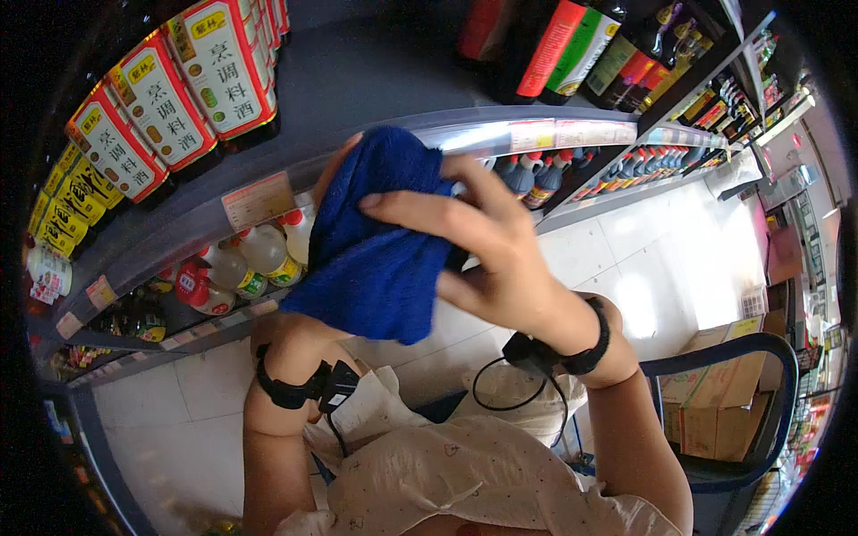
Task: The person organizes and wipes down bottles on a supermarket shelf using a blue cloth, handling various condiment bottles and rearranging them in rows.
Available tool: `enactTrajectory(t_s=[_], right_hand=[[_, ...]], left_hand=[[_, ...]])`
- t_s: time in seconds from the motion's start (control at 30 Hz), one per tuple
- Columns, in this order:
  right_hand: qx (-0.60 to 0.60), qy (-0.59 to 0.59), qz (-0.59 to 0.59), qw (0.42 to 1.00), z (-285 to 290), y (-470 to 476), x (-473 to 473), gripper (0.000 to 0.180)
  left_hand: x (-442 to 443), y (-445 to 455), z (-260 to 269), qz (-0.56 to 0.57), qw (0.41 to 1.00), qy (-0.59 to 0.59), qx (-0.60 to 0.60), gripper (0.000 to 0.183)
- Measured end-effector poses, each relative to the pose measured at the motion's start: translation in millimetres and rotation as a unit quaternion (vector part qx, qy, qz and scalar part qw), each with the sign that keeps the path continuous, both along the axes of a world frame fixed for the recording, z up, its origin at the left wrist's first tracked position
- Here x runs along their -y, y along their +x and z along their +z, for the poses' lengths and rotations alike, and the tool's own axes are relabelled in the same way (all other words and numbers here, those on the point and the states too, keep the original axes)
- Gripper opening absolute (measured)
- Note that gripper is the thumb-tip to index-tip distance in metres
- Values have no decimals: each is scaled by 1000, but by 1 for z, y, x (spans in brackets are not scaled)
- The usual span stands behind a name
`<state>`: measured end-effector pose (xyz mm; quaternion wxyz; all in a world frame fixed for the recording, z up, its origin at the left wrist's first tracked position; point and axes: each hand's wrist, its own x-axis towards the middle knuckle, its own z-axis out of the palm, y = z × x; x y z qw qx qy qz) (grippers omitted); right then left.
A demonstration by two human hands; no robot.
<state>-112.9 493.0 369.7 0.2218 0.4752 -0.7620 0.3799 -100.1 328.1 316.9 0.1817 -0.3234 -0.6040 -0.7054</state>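
Note:
A dark blue cloth (pixel 382 248) is bunched up in front of me, raised before the shelf's edge. My right hand (pixel 496 234) grips it from the right, with one fingertip pressed on its top face and the other fingers bent around the side. Most of my left hand (pixel 312 331) is hidden behind the cloth; its fingers show past the upper left edge and its wrist below. Something dark shows between the cloth and my right fingers, but what it is cannot be told. Both wrists wear black straps with small devices and cables.
Red-and-white cartons (pixel 194 87), yellow packs (pixel 74 201) and dark bottles (pixel 563 53) stand on the dark shelf (pixel 375 74). Clear red-capped bottles (pixel 265 251) line the lower shelf. At right is a cart with a blue handle (pixel 730 345) and cardboard boxes (pixel 710 395). Tiled floor (pixel 637 281) lies beyond.

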Motion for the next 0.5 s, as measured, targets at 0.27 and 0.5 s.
enactTrajectory(t_s=[0.27,0.5], right_hand=[[352,-85,142,921,-31,9,-47,80],[550,-151,-99,816,-177,-21,-92,39]], left_hand=[[-13,0,-23,78,970,9,232,48],[40,7,-38,239,867,-285,331,58]])
